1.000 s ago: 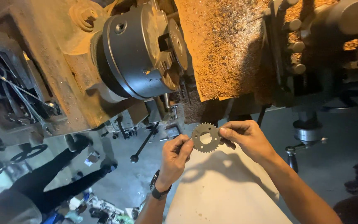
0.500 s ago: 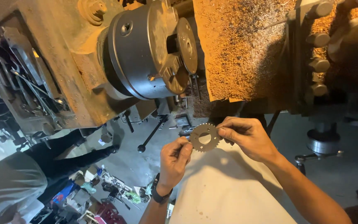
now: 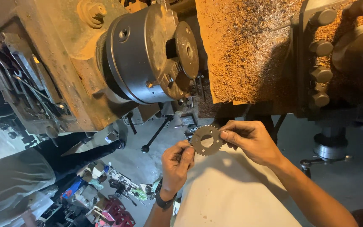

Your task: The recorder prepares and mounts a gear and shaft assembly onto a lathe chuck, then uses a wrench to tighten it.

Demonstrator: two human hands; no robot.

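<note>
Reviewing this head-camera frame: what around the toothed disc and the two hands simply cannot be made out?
- Toothed disc: its right rim is covered by the right hand; head view.
- Left hand: its fingertips blur at the disc's lower left edge, so the exact grip is unclear.
- Lathe chuck: whether its jaws hold anything is unclear.
- Floor clutter: too small to identify.

This is a metalworking workshop. A big, worn lathe (image 3: pixel 64 80) fills the top of the view, its round steel chuck (image 3: pixel 148 54) grey and oily, its body rusty and chipped. Beside the chuck, a bed of brown metal shavings (image 3: pixel 244 54) covers the machine, next to a block with heavy bolts (image 3: pixel 320 75). Below, the bare concrete floor (image 3: pixel 148 164) is strewn with tools and scraps (image 3: pixel 106 189), and a long-handled wrench (image 3: pixel 156 134) hangs under the machine.
</note>
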